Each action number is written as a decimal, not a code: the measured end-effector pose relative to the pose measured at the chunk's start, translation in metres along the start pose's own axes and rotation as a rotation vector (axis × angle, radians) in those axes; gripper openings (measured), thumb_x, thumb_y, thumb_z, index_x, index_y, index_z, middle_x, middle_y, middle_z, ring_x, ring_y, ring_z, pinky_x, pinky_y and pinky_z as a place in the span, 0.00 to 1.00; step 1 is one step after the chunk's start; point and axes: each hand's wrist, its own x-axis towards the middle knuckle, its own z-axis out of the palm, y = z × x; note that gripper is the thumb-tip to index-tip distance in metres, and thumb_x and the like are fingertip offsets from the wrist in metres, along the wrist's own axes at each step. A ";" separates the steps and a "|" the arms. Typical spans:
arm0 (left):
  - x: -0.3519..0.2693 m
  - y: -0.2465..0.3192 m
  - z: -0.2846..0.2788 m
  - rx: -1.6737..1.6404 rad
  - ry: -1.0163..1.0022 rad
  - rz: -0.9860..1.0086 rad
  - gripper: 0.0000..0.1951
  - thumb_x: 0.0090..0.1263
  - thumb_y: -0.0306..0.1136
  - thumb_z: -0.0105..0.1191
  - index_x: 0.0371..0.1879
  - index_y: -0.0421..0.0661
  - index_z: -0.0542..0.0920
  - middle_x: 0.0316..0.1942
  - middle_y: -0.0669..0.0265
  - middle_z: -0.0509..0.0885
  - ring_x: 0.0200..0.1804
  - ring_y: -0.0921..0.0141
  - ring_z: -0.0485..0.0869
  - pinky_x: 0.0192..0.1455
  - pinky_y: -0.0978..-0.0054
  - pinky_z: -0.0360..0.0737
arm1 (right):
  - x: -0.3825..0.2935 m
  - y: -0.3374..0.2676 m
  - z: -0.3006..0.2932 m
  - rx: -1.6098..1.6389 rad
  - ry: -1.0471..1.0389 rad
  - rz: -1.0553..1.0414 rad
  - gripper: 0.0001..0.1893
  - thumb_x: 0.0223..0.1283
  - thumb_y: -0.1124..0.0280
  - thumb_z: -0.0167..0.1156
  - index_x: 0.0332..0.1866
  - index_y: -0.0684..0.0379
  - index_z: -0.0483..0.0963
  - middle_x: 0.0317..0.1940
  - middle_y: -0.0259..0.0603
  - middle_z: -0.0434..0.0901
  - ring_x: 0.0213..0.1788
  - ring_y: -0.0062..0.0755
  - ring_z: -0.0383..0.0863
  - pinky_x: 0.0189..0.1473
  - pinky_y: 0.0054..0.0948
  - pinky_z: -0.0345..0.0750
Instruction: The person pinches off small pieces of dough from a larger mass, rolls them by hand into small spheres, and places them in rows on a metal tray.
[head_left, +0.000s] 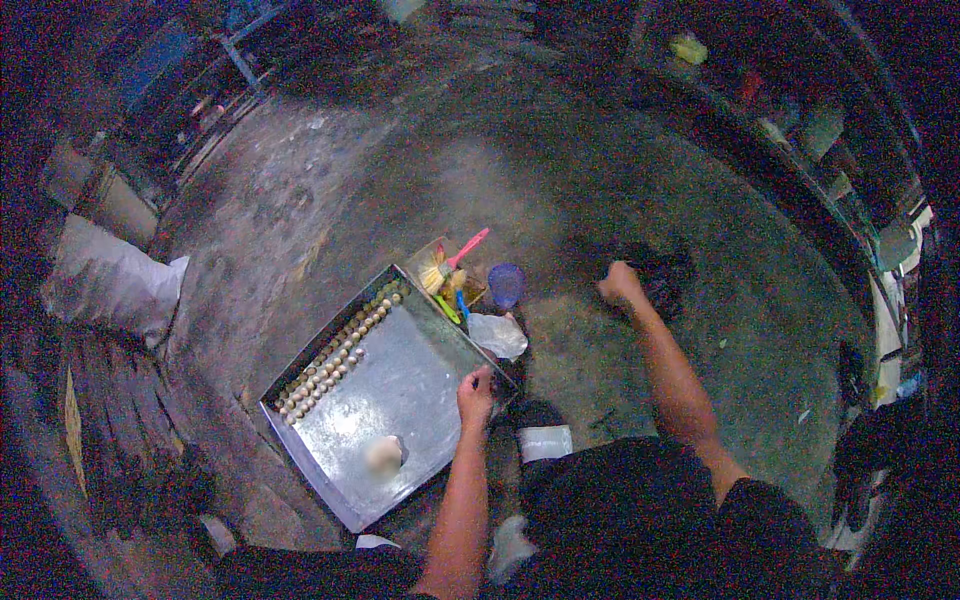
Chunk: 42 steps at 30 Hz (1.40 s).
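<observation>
A rectangular metal tray (427, 397) lies before me on the floor. Rows of small round pale balls (330, 367), possibly dough, line its far left side. A larger pale lump (385, 456) rests near the tray's lower edge. My left hand (475, 397) is over the tray's right corner, fingers curled; what it holds cannot be made out. Away to the right, my right hand (621, 285) hovers over the floor with its fingers curled, and its contents are hidden. Between the hands sit a clear plastic bag (498, 335) and a blue-purple round container (506, 285).
Beyond the tray, a small box holds a brush with a pink handle (471, 246), a green-handled tool (447, 309) and a blue-handled brush (462, 303). A whitish sack (112, 277) stands at the left. Shelving with a blue frame (240, 64) is at the upper left.
</observation>
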 end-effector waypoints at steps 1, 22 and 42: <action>-0.003 0.006 0.004 0.028 -0.018 -0.043 0.19 0.70 0.47 0.54 0.32 0.40 0.81 0.22 0.70 0.79 0.25 0.77 0.74 0.30 0.77 0.72 | -0.003 -0.010 -0.001 0.030 -0.065 0.032 0.21 0.42 0.62 0.67 0.34 0.74 0.77 0.34 0.61 0.81 0.39 0.54 0.84 0.39 0.43 0.80; -0.049 -0.011 -0.066 -0.156 -0.013 -0.082 0.13 0.71 0.39 0.52 0.42 0.41 0.81 0.34 0.66 0.86 0.34 0.76 0.80 0.39 0.79 0.76 | -0.128 0.025 0.040 -0.461 -0.239 -0.117 0.40 0.51 0.46 0.61 0.66 0.58 0.62 0.67 0.52 0.61 0.67 0.57 0.63 0.64 0.60 0.63; -0.065 0.021 -0.087 -0.208 0.014 0.005 0.11 0.70 0.35 0.53 0.45 0.43 0.80 0.38 0.64 0.86 0.36 0.77 0.80 0.38 0.81 0.75 | -0.177 0.250 -0.075 -0.537 0.057 0.618 0.33 0.51 0.46 0.64 0.54 0.63 0.73 0.50 0.54 0.77 0.54 0.52 0.77 0.54 0.44 0.75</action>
